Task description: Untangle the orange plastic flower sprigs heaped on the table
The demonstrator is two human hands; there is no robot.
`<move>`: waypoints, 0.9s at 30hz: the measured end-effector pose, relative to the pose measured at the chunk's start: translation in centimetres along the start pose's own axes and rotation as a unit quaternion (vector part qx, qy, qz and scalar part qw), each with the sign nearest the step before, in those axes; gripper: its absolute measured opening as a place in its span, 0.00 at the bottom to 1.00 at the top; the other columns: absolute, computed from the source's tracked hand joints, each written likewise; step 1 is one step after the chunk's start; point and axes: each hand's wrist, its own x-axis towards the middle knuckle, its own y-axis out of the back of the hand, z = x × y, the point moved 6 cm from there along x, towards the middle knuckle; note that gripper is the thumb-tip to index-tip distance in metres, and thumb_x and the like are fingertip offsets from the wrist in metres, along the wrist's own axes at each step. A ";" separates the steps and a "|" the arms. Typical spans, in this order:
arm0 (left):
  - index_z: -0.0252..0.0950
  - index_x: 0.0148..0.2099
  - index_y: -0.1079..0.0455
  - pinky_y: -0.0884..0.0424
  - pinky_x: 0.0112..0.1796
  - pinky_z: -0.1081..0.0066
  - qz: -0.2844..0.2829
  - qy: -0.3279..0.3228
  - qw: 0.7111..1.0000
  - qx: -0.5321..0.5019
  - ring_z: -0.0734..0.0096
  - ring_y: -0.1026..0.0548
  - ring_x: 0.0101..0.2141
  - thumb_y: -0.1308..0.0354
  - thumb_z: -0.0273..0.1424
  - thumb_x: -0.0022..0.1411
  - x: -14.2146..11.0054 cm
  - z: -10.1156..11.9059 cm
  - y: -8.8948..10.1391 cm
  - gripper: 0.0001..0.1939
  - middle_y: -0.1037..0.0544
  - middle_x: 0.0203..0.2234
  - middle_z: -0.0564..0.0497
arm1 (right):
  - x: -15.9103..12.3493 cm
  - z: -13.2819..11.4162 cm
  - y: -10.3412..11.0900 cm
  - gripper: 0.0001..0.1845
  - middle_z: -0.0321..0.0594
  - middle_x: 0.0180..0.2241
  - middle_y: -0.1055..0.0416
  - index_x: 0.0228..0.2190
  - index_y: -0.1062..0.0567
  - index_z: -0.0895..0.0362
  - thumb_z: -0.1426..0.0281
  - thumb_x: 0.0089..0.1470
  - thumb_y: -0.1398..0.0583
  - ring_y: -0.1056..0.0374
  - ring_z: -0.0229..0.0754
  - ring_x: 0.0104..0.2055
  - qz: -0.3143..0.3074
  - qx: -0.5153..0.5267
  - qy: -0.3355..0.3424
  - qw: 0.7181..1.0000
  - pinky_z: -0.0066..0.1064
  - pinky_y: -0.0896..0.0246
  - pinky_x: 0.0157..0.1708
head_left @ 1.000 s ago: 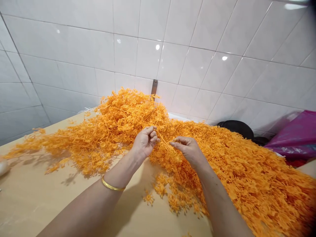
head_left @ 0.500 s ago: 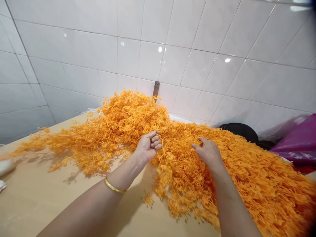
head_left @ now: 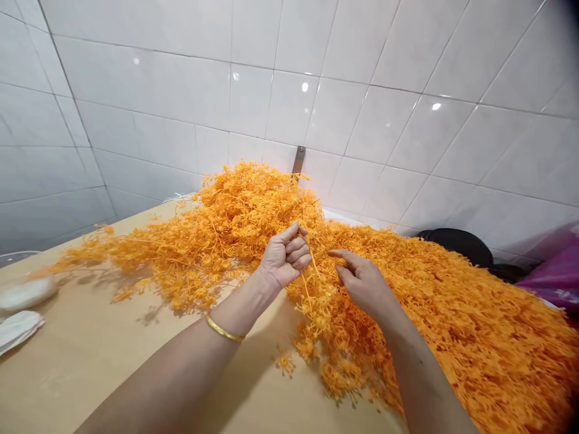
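A big heap of orange plastic flower sprigs (head_left: 434, 313) covers the tan table (head_left: 90, 355) from the middle to the right edge. My left hand (head_left: 286, 258), with a gold bangle on its wrist, is curled shut around thin orange stems (head_left: 312, 283) that hang down from the fist. My right hand (head_left: 362, 280) hovers just to the right of those stems, fingers half stretched and apart, thumb and forefinger pointing at the left hand. I see nothing held in the right hand.
White tiled walls close off the back and the left. White cloth-like pieces (head_left: 20, 313) lie at the table's left edge. A black round object (head_left: 456, 244) and magenta plastic (head_left: 554, 280) sit behind the heap on the right.
My right hand swung out to the right over the heap, then came back close to the left hand. My left hand kept its grip on the stems and rose slightly.
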 end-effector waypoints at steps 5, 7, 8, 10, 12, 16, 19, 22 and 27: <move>0.30 0.25 0.38 0.61 0.11 0.80 -0.013 0.007 1.000 0.004 0.85 0.60 0.10 0.55 0.31 0.59 -0.1 0.0 -0.2 0.14 0.59 0.08 0.62 | -0.9 -2.3 -0.2 0.14 0.37 0.27 0.34 0.36 0.29 0.56 0.71 0.46 0.49 0.39 0.37 0.29 -0.101 0.130 0.060 0.985 0.29 0.45 0.29; 0.30 0.25 0.38 0.60 0.11 0.80 -0.009 0.004 1.000 0.003 0.85 0.60 0.10 0.55 0.31 0.59 -0.1 0.0 -0.2 0.14 0.59 0.08 0.62 | -1.2 -3.1 -0.6 0.15 0.39 0.34 0.34 0.37 0.30 0.56 0.70 0.44 0.45 0.39 0.39 0.35 -0.128 0.131 0.086 0.979 0.30 0.45 0.35; 0.30 0.24 0.38 0.60 0.11 0.80 -0.006 0.002 1.000 0.002 0.85 0.60 0.10 0.55 0.32 0.59 -0.1 0.0 -0.2 0.14 0.59 0.08 0.62 | -1.3 -3.3 -0.9 0.16 0.39 0.35 0.35 0.38 0.31 0.55 0.69 0.43 0.43 0.40 0.39 0.36 -0.131 0.119 0.094 0.980 0.31 0.45 0.36; 0.30 0.24 0.39 0.60 0.11 0.80 -0.001 0.000 1.000 0.000 0.85 0.59 0.10 0.54 0.32 0.59 -0.1 -0.1 -0.2 0.13 0.59 0.08 0.62 | -1.3 -3.4 -1.4 0.17 0.37 0.33 0.36 0.37 0.31 0.55 0.67 0.40 0.41 0.41 0.39 0.35 -0.119 0.082 0.106 0.984 0.32 0.46 0.36; 0.31 0.24 0.39 0.59 0.11 0.80 0.004 -0.001 1.000 -0.003 0.85 0.59 0.10 0.55 0.31 0.59 -0.1 -0.1 -0.1 0.14 0.59 0.08 0.62 | -1.1 -3.5 -1.9 0.12 0.36 0.29 0.37 0.32 0.30 0.56 0.67 0.40 0.41 0.42 0.39 0.32 -0.089 0.045 0.116 0.988 0.31 0.46 0.33; 0.31 0.24 0.39 0.59 0.11 0.81 0.012 0.002 1.000 0.000 0.85 0.59 0.09 0.54 0.32 0.59 0.0 -0.2 0.2 0.13 0.59 0.08 0.63 | -1.0 -4.0 -2.3 0.05 0.35 0.23 0.38 0.22 0.32 0.57 0.70 0.45 0.46 0.43 0.36 0.27 -0.050 0.002 0.145 0.988 0.28 0.49 0.28; 0.31 0.25 0.39 0.58 0.11 0.81 0.001 0.007 1.000 0.014 0.85 0.58 0.09 0.53 0.32 0.58 0.1 -0.3 0.3 0.12 0.59 0.09 0.63 | -0.8 -3.6 -1.3 0.10 0.36 0.22 0.37 0.21 0.32 0.57 0.71 0.49 0.50 0.42 0.36 0.26 -0.023 -0.045 0.158 0.986 0.27 0.51 0.27; 0.31 0.25 0.38 0.59 0.11 0.81 -0.011 0.008 0.999 0.042 0.85 0.59 0.10 0.52 0.31 0.57 0.1 -0.4 0.4 0.11 0.59 0.09 0.63 | -0.2 -0.9 2.4 0.12 0.39 0.24 0.33 0.22 0.31 0.57 0.70 0.50 0.52 0.39 0.39 0.28 0.103 -0.150 0.090 0.979 0.29 0.51 0.29; 0.31 0.25 0.36 0.58 0.12 0.81 -0.029 0.042 0.993 0.109 0.86 0.58 0.11 0.48 0.33 0.54 0.0 -1.4 0.7 0.11 0.57 0.09 0.62 | 0.2 5.7 6.3 0.13 0.45 0.25 0.31 0.30 0.29 0.58 0.66 0.49 0.50 0.36 0.46 0.28 0.115 -0.279 -0.118 0.946 0.31 0.53 0.23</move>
